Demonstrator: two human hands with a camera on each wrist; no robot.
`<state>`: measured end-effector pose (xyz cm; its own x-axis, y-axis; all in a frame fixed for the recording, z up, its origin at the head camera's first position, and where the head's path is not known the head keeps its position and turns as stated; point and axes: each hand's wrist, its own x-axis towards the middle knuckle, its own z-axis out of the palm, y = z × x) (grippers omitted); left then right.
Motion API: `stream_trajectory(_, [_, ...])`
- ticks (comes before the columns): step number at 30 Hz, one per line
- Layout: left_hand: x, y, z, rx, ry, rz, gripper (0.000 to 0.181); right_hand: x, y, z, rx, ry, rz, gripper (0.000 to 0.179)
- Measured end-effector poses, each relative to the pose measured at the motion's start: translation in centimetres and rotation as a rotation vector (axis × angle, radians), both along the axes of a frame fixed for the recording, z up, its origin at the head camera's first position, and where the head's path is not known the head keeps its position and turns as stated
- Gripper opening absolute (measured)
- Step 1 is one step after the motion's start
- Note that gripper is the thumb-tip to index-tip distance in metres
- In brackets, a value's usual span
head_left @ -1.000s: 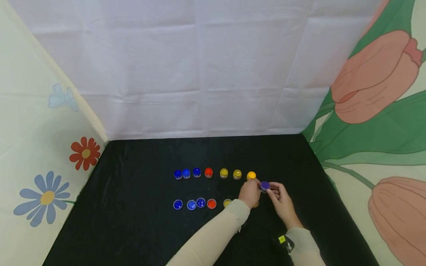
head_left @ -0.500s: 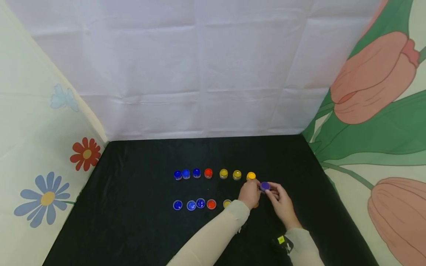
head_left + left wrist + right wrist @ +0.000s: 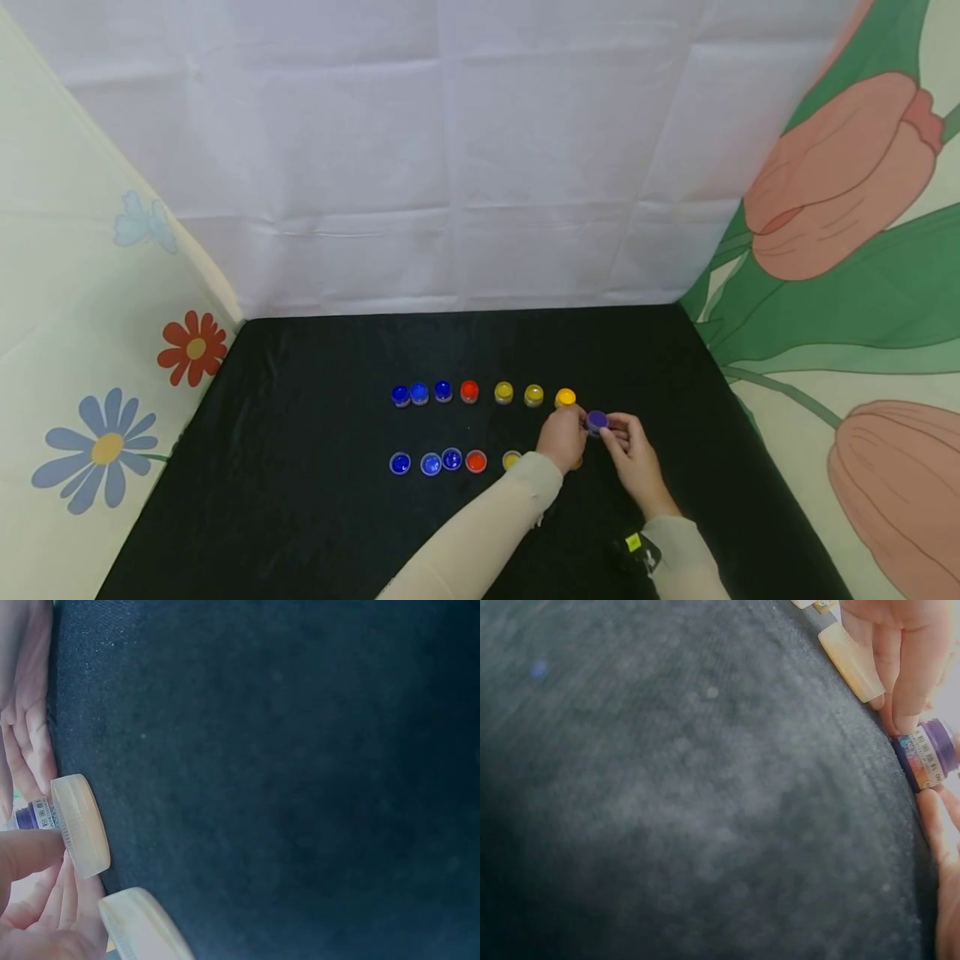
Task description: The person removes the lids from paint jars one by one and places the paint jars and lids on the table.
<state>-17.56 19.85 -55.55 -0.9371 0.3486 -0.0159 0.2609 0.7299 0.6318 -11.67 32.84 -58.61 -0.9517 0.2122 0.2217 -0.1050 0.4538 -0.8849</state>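
Note:
A small paint jar (image 3: 597, 422) with a purple lid is held between both hands at the right of the black table. My left hand (image 3: 562, 437) pinches it from the left side, while the thumb and fingers of my right hand (image 3: 637, 462) grip it from the right. In the right wrist view, the jar (image 3: 928, 756) shows a printed label and lies tilted between the fingertips. Just behind my left hand stands a yellow-orange jar (image 3: 566, 397). The left wrist view has a pale round lid (image 3: 82, 825) by the left fingers and a second pale lid (image 3: 142, 926) below it.
A back row of paint jars holds blue jars (image 3: 419, 392), a red jar (image 3: 469, 391) and yellow jars (image 3: 504, 392). Nearer are blue round lids (image 3: 401, 463), a red one (image 3: 476, 461) and a yellow one (image 3: 512, 460), partly covered by the left sleeve.
Both hands stay in nearly the same place around the purple jar. The jar seems slightly tipped, with a little more of its side showing.

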Motion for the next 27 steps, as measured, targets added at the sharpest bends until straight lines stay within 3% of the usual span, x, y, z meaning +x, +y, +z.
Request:
stream_trajectory(10, [-0.07,0.04,-0.35,0.010,-0.012,0.002,0.012,-0.14,-0.07,0.16,0.004,-0.085,-0.003,0.035])
stream_trajectory(27, [-0.03,-0.04,0.30,0.001,-0.036,0.008,0.012,-0.26,-0.03,0.05,0.021,-0.043,0.000,0.032])
